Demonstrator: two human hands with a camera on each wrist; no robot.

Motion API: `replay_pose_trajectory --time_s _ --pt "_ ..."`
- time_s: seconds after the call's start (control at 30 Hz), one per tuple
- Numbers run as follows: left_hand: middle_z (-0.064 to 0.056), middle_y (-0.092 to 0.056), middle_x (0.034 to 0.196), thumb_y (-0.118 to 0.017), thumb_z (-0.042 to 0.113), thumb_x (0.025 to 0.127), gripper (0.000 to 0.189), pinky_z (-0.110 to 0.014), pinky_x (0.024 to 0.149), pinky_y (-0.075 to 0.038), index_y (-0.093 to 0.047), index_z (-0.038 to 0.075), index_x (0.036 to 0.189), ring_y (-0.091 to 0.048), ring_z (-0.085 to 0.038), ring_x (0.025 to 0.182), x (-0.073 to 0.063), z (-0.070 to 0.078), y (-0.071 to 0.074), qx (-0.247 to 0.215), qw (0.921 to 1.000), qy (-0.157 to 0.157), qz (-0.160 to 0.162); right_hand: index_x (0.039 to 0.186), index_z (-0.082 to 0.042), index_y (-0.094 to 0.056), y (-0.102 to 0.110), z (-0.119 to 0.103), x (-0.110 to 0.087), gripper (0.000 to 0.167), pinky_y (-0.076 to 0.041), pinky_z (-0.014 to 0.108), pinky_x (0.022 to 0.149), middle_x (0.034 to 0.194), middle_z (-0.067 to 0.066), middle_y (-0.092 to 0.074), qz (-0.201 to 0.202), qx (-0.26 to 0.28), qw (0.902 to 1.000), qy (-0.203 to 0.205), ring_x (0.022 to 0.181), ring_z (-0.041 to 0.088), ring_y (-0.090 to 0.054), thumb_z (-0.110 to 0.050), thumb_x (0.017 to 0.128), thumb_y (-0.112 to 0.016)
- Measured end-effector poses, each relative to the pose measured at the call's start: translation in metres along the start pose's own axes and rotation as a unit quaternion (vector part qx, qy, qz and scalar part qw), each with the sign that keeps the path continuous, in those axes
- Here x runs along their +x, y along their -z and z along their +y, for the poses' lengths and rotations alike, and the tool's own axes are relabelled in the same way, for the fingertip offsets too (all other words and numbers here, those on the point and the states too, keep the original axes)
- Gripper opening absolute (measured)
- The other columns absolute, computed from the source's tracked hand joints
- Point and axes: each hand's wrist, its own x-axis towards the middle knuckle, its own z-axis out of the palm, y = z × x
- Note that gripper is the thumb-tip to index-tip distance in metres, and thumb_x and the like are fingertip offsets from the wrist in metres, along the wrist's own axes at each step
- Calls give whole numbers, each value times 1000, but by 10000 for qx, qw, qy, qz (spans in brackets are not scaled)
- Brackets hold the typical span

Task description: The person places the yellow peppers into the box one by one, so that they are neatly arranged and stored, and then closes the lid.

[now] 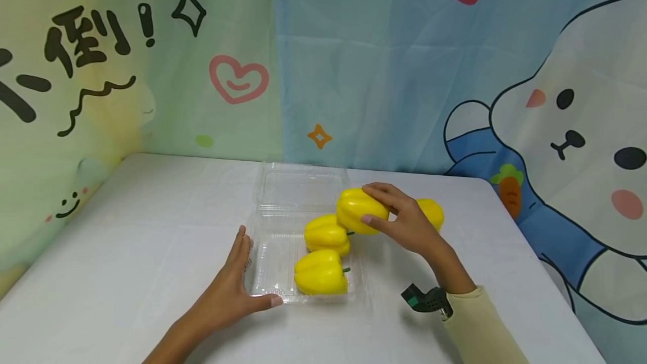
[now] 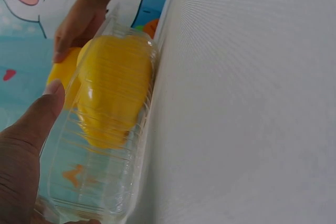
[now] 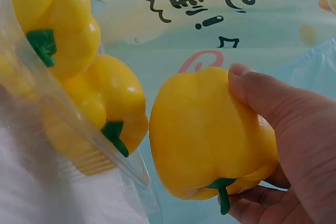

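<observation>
A pale green and blue cartoon-printed backdrop (image 1: 374,72) hangs behind a white-covered table (image 1: 126,240). On the table sits a clear plastic container (image 1: 273,257), its lid (image 1: 303,187) open and lying behind the base. The left hand (image 1: 237,285) is spread at the container's left near corner, fingers straight along the left side, thumb out along the near edge. The right hand (image 1: 404,215), below a cream sleeve (image 1: 480,324), pinches a yellow pepper (image 1: 356,210) between thumb and fingers, held up near the container's far right corner. Inside the base, toward the right, lie a near pepper (image 1: 319,273) and, just beyond it, a middle pepper (image 1: 326,233). Right of the container, a fourth pepper (image 1: 432,213) is partly hidden behind the right hand. A dark wrist device (image 1: 427,299) sits at the right wrist.
</observation>
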Motion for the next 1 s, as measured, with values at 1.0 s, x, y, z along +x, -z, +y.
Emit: replay_pose_trajectory --time_s 1.0 --pt "-8 8 162 -85 56 65 132 -55 110 -22 -7 -3 154 -19 -35 144 0 -1 -1 7 10000 -58 60 141 -13 -53 -22 -29 -5 58 -44 38 100 141 0 -48 -312 360 9983 350 122 19 -51 -19 87 -75"
